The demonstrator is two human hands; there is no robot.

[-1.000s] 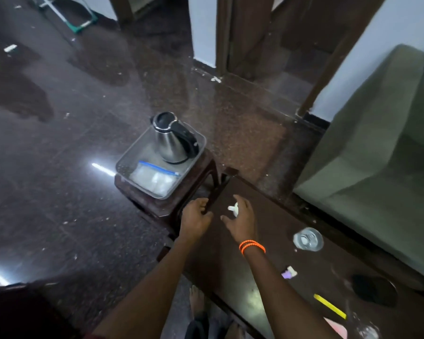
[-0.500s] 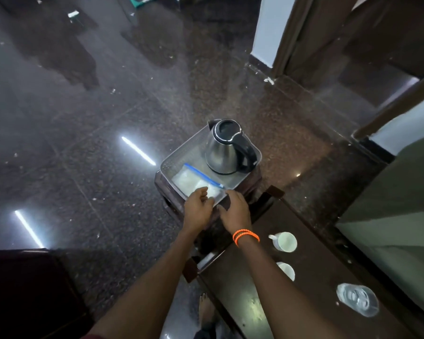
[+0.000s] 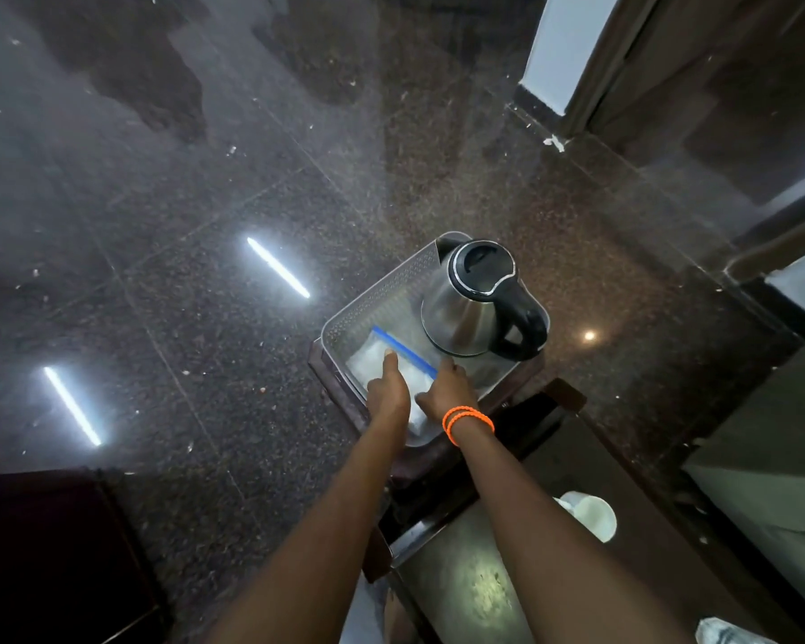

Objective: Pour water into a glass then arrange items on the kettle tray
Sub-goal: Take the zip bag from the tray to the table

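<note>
Head view: we rest both hands, left hand point(image 3: 388, 391) and right hand point(image 3: 447, 388), flat with fingers loose on the zip bag point(image 3: 368, 360) in the tray point(image 3: 382, 290); the kettle point(image 3: 472, 302) at two o'clock (close by) could get knocked if we shove.

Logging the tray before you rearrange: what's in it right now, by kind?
Kettle: 1
Zip bag with blue seal: 1, under both hands (left hand, right hand)
Total in the tray: 2
</note>
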